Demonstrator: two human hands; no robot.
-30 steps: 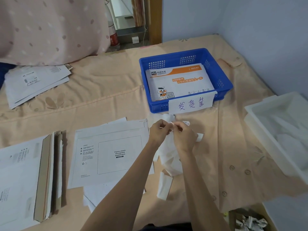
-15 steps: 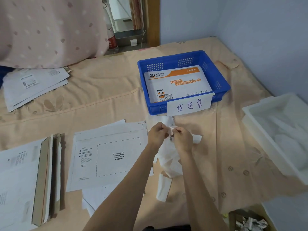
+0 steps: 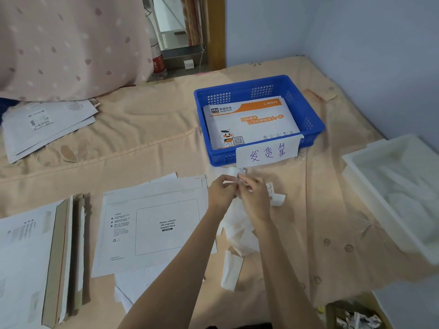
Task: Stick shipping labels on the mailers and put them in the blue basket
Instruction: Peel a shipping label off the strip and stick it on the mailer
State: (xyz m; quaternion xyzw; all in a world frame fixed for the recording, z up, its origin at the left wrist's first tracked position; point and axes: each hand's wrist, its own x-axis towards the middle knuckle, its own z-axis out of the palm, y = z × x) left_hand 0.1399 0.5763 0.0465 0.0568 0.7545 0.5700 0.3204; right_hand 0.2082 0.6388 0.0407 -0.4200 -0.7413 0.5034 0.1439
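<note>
A single head-worn camera looks forward and down across the cloth-covered surface (image 3: 147, 143), close over both forearms; the meeting hands sit mid-frame, the blue basket (image 3: 306, 115) just beyond them, walls behind

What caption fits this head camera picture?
Both hands peel a shipping label beside the blue basket.

Both forearms reach forward, converging. Left hand (image 3: 222, 192) and right hand (image 3: 255, 200) meet fingertip to fingertip, fingers curled, pinching the shipping label strip (image 3: 273, 195).
</note>
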